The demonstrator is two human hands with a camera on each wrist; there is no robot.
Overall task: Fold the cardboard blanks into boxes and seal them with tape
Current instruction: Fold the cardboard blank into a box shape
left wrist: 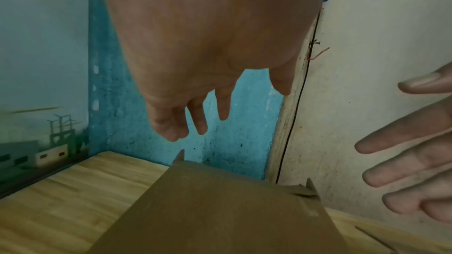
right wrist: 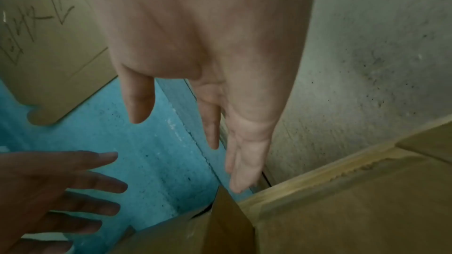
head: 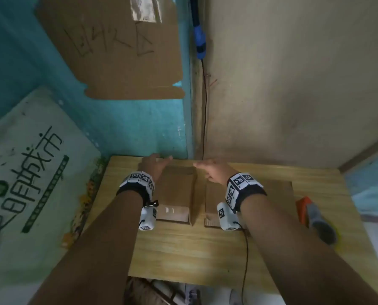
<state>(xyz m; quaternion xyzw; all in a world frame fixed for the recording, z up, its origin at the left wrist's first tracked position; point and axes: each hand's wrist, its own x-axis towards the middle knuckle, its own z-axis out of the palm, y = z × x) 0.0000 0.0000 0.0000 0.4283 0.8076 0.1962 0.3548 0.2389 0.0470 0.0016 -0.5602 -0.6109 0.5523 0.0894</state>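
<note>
A folded brown cardboard box stands on the wooden table, its near end taped. My left hand hovers above the box's far left corner with fingers straight and spread, holding nothing. My right hand hovers just right of the box's far end, fingers straight, also holding nothing. A flat cardboard blank lies on the table under my right wrist. The box top fills the bottom of the left wrist view. The box's corner shows in the right wrist view.
An orange and grey tape dispenser lies at the table's right edge. A cardboard sheet with handwriting is taped to the blue wall. A black cable runs down the wall corner behind the table. A green poster leans at the left.
</note>
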